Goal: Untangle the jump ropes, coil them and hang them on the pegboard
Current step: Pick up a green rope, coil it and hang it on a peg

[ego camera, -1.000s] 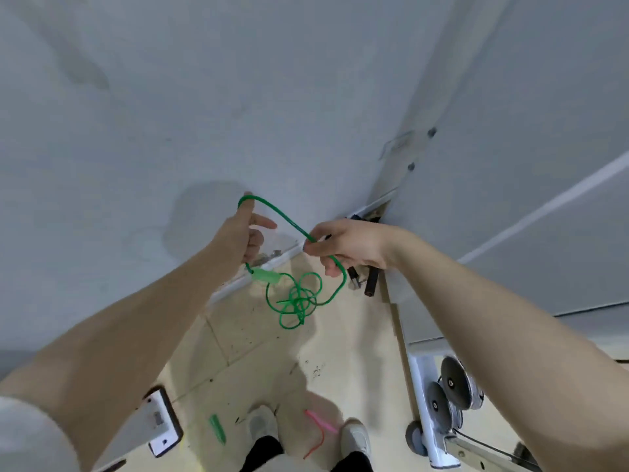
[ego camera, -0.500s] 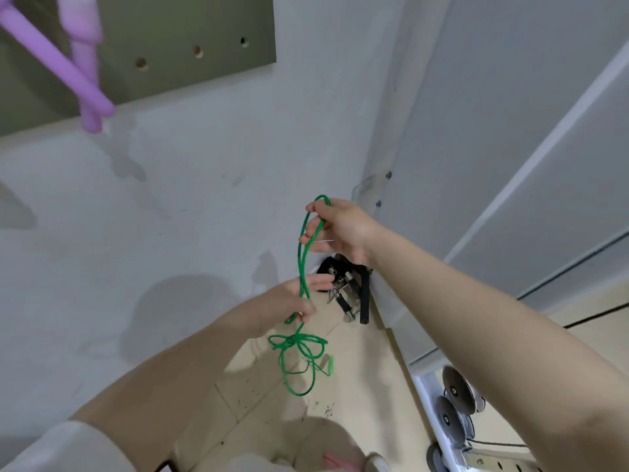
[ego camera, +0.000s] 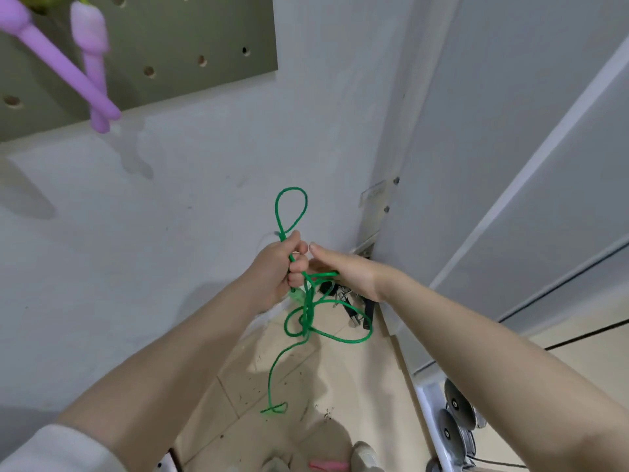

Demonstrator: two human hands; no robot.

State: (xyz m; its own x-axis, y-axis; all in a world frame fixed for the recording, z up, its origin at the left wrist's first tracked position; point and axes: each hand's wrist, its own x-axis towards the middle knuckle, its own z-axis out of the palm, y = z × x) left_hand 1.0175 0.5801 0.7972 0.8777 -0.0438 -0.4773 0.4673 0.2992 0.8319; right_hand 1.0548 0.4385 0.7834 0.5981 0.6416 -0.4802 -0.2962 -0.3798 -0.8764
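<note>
A thin, glossy green plastic jump rope [ego camera: 308, 303] hangs before a matt painted wall [ego camera: 190, 199]; smooth lilac plastic handles [ego camera: 89, 66] dangle against the dull olive pegboard [ego camera: 177, 32], above pale, speckled floor tiles [ego camera: 299, 390].

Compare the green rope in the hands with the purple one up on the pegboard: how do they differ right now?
The green rope is gripped in the left hand, while the purple rope hangs on the pegboard. The green rope dangles in loose, crossed loops toward the floor; of the purple rope only the handles show, hanging side by side. Both are brightly coloured.
</note>
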